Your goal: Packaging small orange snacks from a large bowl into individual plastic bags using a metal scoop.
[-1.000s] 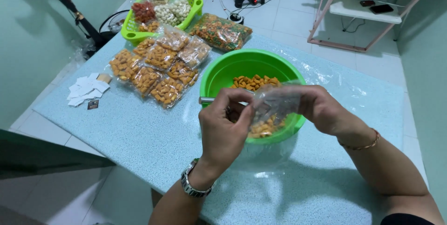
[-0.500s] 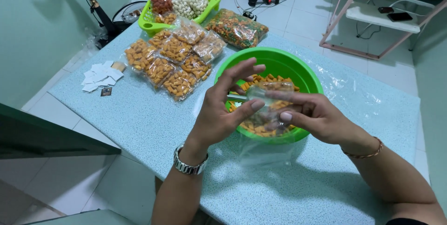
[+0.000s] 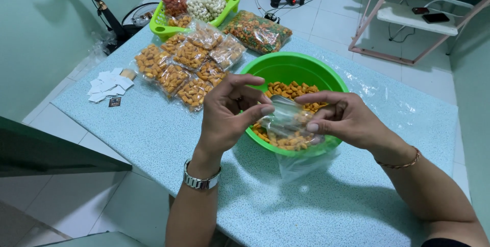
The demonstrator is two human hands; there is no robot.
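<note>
Now the green bowl [image 3: 286, 71] holds orange snacks [image 3: 291, 91], and the basket [image 3: 162, 26] holds snack packs. Above the bowl, the left hand [image 3: 227, 114] and the right hand [image 3: 347, 119] pinch a clear bag [image 3: 288, 122], fingers half closed.

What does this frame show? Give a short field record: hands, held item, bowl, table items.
left hand: pinching the bag's mouth
right hand: gripping the bag's other side
bag: clear plastic, held over the bowl
bowl: green, holds orange snacks
packets: filled, lying left of the bowl
basket: green, far end, mixed snack bags
paper slips: white, left edge of table
</note>
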